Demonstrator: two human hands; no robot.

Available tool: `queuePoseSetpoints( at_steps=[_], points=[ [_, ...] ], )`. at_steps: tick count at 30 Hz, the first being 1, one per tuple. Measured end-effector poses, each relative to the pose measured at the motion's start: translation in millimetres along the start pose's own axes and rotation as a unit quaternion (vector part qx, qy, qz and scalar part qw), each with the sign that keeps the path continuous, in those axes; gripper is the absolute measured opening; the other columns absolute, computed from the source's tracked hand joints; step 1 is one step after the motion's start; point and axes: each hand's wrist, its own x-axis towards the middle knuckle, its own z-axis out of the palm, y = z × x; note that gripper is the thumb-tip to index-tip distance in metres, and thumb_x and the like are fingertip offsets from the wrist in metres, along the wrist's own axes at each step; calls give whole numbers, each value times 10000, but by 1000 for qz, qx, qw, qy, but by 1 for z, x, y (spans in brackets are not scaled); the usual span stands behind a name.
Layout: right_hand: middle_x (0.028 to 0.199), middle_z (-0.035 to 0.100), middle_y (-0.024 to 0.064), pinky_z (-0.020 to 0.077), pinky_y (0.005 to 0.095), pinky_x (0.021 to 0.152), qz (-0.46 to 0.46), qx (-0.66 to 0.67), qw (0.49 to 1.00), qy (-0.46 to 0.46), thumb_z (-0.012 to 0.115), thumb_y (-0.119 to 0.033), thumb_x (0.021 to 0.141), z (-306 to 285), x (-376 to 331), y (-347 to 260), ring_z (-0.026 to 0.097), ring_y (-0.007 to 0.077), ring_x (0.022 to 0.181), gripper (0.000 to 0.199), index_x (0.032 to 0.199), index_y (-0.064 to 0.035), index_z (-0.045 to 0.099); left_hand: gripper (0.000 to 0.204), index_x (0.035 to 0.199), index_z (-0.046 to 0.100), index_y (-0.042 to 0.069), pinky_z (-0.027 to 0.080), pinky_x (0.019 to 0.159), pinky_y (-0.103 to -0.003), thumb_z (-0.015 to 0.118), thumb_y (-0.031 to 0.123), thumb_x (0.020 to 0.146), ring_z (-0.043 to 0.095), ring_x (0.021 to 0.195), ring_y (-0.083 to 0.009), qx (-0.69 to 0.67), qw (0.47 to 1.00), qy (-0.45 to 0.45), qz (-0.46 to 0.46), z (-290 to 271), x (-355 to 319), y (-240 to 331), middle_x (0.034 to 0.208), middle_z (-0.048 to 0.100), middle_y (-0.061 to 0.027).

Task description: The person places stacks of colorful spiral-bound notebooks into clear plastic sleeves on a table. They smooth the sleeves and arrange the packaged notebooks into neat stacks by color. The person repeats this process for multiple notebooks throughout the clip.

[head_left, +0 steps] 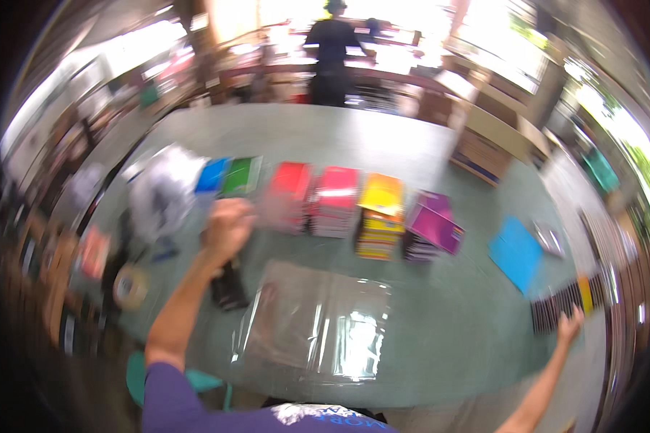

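Observation:
My left hand [231, 220] is curled closed and blurred, near the front of a green booklet stack [242, 175]; whatever it holds is hidden. Below that wrist lies a black object [229, 289], too smeared to name. Far to the right, my right hand [569, 326] reaches to a row of dark-edged booklets [555, 310] with a yellow strip among them. Its fingers look stretched apart against the row's near side. Between my arms lies a clear plastic sheet or bag [289, 314], flat and shining on the green table [440, 346].
Blue [213, 175], red [289, 191], pink [336, 202], yellow [380, 216] and purple [435, 227] booklet stacks stand across the middle. Left are a plastic bag [165, 191] and tape roll [130, 287]. Right are a blue sheet [515, 254] and open carton [484, 144]. A person [332, 54] stands beyond.

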Motion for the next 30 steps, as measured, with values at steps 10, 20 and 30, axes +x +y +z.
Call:
queuePoseSetpoints(
  at_steps=[10, 20, 30],
  points=[
    [1257, 511, 189, 408, 374, 986, 207, -61, 974, -62, 709, -134, 695, -47, -6, -99, 485, 330, 1177, 518, 1176, -45, 541, 96, 873, 583, 0, 414, 870, -384, 634, 51, 809, 534, 989, -306, -54, 995, -78, -24, -9, -23, 37, 1007, 585, -141],
    [1232, 550, 85, 386, 386, 988, -4, -162, 976, -144, 778, -384, 641, 4, 50, -67, 514, 271, 1153, 763, 1274, -91, 468, 136, 846, 591, 8, 420, 849, -385, 669, 55, 745, 527, 966, -298, -82, 986, -143, 22, 50, -24, 181, 958, 575, -133],
    [1293, 489, 114, 372, 487, 931, -73, -136, 974, -163, 780, -322, 656, -19, 46, -71, 456, 288, 1197, 787, 1319, -136, 399, 207, 849, 628, 37, 465, 798, -362, 727, 19, 668, 576, 916, -279, -232, 941, -193, 152, 152, -5, 330, 943, 620, -106]
  ],
)
